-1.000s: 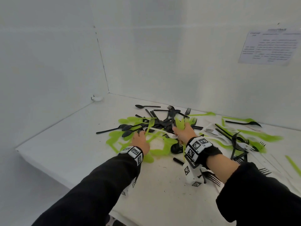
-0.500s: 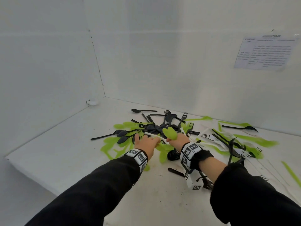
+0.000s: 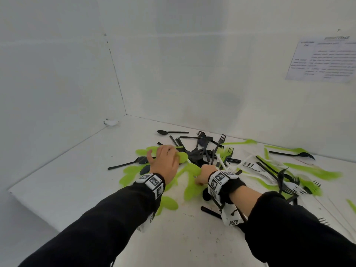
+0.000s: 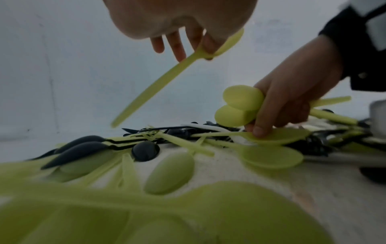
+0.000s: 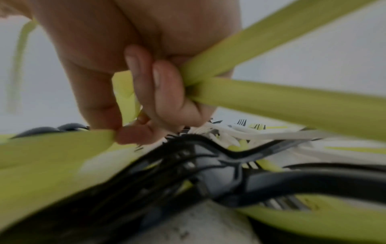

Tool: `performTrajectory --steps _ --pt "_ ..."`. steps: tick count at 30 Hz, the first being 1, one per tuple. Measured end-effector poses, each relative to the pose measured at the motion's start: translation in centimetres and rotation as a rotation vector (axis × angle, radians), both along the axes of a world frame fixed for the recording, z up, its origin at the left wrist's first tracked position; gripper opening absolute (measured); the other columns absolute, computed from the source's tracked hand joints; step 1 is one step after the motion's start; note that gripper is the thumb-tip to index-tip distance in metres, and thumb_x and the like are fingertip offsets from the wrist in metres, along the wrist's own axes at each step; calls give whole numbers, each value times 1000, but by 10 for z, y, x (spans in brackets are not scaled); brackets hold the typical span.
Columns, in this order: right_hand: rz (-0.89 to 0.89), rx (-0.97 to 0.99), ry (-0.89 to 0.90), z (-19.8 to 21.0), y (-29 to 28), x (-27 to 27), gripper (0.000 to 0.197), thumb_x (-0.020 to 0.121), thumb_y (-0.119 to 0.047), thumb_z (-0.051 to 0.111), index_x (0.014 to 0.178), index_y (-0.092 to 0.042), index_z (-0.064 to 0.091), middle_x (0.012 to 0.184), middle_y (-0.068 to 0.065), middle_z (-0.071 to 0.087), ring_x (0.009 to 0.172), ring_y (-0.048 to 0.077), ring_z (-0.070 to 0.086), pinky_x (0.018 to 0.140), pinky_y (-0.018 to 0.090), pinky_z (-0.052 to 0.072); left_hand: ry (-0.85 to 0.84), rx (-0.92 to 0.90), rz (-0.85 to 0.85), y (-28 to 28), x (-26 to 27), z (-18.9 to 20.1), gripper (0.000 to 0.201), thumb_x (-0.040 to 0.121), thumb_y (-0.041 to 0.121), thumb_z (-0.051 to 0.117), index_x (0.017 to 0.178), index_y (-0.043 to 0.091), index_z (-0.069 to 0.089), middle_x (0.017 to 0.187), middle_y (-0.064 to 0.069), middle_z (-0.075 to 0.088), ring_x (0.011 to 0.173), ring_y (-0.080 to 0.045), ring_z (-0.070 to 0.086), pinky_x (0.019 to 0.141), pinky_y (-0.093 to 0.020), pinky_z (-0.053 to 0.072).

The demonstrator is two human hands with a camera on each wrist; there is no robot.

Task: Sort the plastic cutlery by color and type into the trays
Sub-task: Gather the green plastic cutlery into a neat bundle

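Note:
A mixed pile of black, green and white plastic forks and spoons (image 3: 202, 151) lies on the white table (image 3: 77, 170). My left hand (image 3: 163, 160) hovers over the pile's left part. Its fingers (image 4: 205, 44) pinch one green spoon (image 4: 158, 82) near the bowl, with the handle slanting down to the left. My right hand (image 3: 205, 171) is low on the pile's near side and grips a bunch of green spoons (image 4: 240, 105), their handles (image 5: 282, 102) running out past the curled fingers. Its thumb tip presses another green spoon (image 4: 277, 137) lying on the table.
White walls close the table at the back and left. A printed sheet (image 3: 323, 58) hangs on the right wall. A small white clip (image 3: 111, 122) sits in the far left corner. More green, white and black cutlery (image 3: 285, 174) spreads to the right.
The hands, close together half a second ago, have parted. The left one went forward and left with a green spoon; the right one dropped onto the pile, still holding green spoons.

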State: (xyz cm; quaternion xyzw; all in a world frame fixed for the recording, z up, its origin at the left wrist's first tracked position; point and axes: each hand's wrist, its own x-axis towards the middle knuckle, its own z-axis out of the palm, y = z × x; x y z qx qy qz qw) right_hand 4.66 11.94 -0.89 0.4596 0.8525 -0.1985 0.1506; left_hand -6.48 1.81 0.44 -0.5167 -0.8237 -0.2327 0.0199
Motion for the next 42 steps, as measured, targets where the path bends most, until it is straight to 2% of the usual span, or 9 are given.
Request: performTrajectory --steps 4,8,15,20,23,30,36,39,42 --pt "54 -17 14 -3 -8 -5 35 83 -32 58 53 -18 50 74 1 66 55 15 49 59 24 42 -212 56 32 -1 -2 3 26 102 27 25 116 18 45 78 2 61 85 -19 58 107 -40 20" --pt "119 23 17 -11 -19 -14 36 84 -36 63 65 -13 44 98 10 65 83 24 58 66 26 44 -276 61 -11 -3 -5 -2 35 101 30 30 127 11 45 88 -11 62 89 -32 60 80 -37 45" --pt "99 89 -24 9 -19 -5 27 94 -21 48 70 -9 44 66 0 40 61 13 46 55 20 40 -326 99 91 -5 -24 -6 38 100 13 37 135 0 45 133 -17 52 124 -29 47 103 -30 32" --pt "153 190 40 43 -8 26 27 93 -21 46 115 -9 58 116 10 60 113 27 56 91 31 44 -404 166 147 -13 -48 -1 29 98 19 45 119 2 55 105 -16 64 98 -29 58 81 -28 39" --pt "292 232 140 68 -9 37 17 91 -23 52 104 -22 62 110 4 66 100 22 59 82 27 42 -356 129 68 -16 -55 2 26 99 22 44 97 1 59 80 -9 57 83 -26 50 68 -26 30" --pt "571 402 -66 86 -39 -11 26 88 -33 58 113 -23 59 109 5 63 104 24 57 76 28 40 -561 -172 -222 -25 -42 -8 31 99 23 38 99 7 65 97 -11 61 86 -22 53 65 -23 38" --pt "349 172 391 77 -38 -41 26 75 -16 74 97 -15 60 96 4 64 90 18 56 73 22 43 -974 -143 -241 -39 -38 -17 45 103 38 20 85 15 54 63 -2 54 39 -7 40 43 -17 32" --pt "229 107 563 68 -42 -48 25 69 -13 78 83 -19 58 82 -4 59 81 13 54 69 20 44 -1116 -53 -229 -42 -42 -19 44 102 40 22 81 15 51 54 -1 38 33 -7 34 37 -13 26" --pt "111 148 687 58 -46 -59 35 68 -15 79 99 -13 62 92 -2 61 87 15 55 76 23 43 -1222 -2 -186 -43 -49 -19 39 103 37 27 77 14 45 47 5 34 32 -8 34 39 -14 24"
